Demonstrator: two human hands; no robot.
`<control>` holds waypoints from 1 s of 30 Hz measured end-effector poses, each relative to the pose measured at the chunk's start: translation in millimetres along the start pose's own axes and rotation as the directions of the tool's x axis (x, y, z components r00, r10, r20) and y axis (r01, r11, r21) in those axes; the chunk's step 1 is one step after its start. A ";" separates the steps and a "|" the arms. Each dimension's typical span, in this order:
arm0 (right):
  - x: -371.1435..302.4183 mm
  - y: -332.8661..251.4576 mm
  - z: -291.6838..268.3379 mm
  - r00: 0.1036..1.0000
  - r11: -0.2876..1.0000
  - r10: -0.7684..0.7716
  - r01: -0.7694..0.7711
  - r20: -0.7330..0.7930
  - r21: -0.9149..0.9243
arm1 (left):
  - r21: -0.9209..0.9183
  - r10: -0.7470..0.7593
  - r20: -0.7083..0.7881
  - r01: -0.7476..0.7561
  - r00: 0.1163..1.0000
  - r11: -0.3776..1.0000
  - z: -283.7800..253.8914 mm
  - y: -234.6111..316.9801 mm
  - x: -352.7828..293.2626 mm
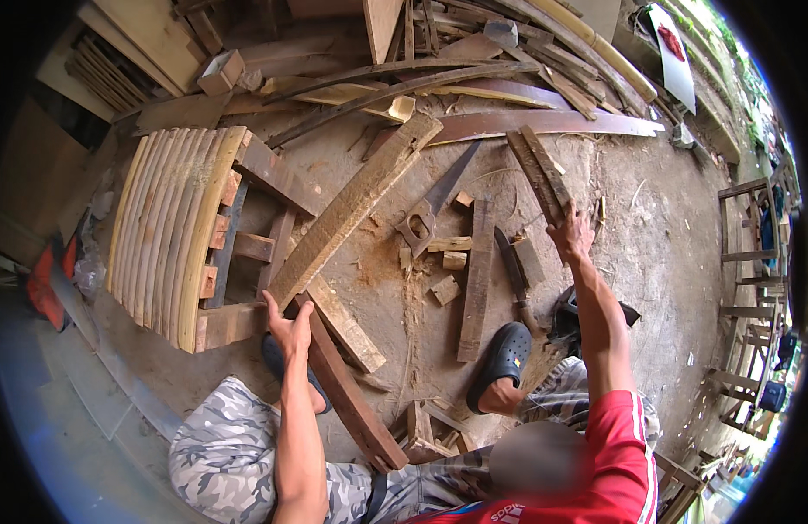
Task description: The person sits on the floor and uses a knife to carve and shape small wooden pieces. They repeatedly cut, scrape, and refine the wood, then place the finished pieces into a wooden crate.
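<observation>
My left hand (284, 325) rests on the near end of a long pale plank (356, 204) that runs diagonally up and to the right, beside a dark brown board (347, 393) lying toward my knee. My right hand (570, 234) reaches forward and grips the near end of a pair of dark narrow slats (533, 166) lying on the dirt ground. Between the hands a handsaw (432, 208) lies flat, and a machete-like blade (511, 271) lies near my right foot in a dark clog (506, 354).
A curved slatted wooden seat frame (177, 231) lies at left. Short wood offcuts (449, 262) and an upright-lying board (477, 279) litter the sawdust. Piled curved boards and scrap (474, 79) fill the back. A wooden frame (749, 253) stands at right.
</observation>
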State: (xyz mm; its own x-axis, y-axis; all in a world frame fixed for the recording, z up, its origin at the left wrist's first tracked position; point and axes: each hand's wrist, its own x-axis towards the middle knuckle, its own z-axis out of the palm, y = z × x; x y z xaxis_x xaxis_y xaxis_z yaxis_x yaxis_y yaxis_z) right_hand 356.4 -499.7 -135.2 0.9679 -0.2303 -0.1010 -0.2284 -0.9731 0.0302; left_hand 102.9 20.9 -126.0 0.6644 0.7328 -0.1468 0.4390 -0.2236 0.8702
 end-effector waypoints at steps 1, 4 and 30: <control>2.8 1.5 8.8 0.998 0.998 0.062 -0.062 0.014 -0.031 | 0.001 -0.028 0.000 0.028 1.000 1.000 -0.6 -2.6 1.4; -0.9 -12.7 42.2 0.994 0.999 -0.041 0.045 -0.105 0.029 | 0.015 -0.057 0.007 0.056 0.998 0.998 0.2 -8.7 5.4; -229.0 -162.2 56.7 0.752 0.718 -0.640 0.514 0.157 0.469 | 0.050 0.138 -0.009 -0.137 0.990 0.989 4.8 12.3 9.3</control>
State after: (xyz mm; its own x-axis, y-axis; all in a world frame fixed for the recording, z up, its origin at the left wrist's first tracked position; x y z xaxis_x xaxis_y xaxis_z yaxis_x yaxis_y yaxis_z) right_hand 165.8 -289.4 -173.4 0.8574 0.4490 -0.2516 0.2837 -0.8202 -0.4968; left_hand 117.4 21.9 -118.9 0.7127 0.7012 -0.0213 0.3737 -0.3538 0.8574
